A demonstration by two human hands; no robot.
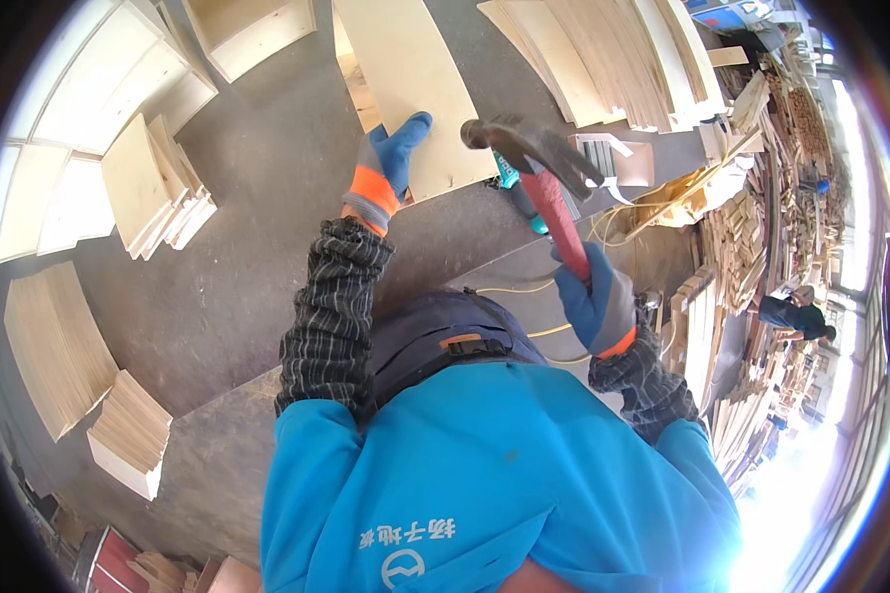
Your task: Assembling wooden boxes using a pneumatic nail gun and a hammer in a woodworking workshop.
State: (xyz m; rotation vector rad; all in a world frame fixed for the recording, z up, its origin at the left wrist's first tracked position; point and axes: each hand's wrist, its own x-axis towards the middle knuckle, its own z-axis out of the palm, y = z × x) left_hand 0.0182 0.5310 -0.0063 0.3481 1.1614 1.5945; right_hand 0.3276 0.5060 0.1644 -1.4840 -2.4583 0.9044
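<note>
My right hand (599, 304), in a blue and grey glove with an orange cuff, is closed round the red handle of a claw hammer (554, 198). The hammer's dark head is raised beside the near right corner of a pale wooden box (420, 84). At the box's near left edge, my left hand (396, 158) grips the wood, one gloved digit lying across the top panel. Its other fingers are partly hidden at the side. Behind the hammer, a teal and black tool (507, 173) lies on the dark worktable (257, 188), mostly covered.
Thin boards stand stacked at the left (59, 346) and far right (603, 59). Open wooden boxes (247, 35) are at the far left. Right of the hammer is a small carton (628, 161) with strips. Yellow hose (544, 331) runs by my waist; a person (796, 314) is among woodpiles.
</note>
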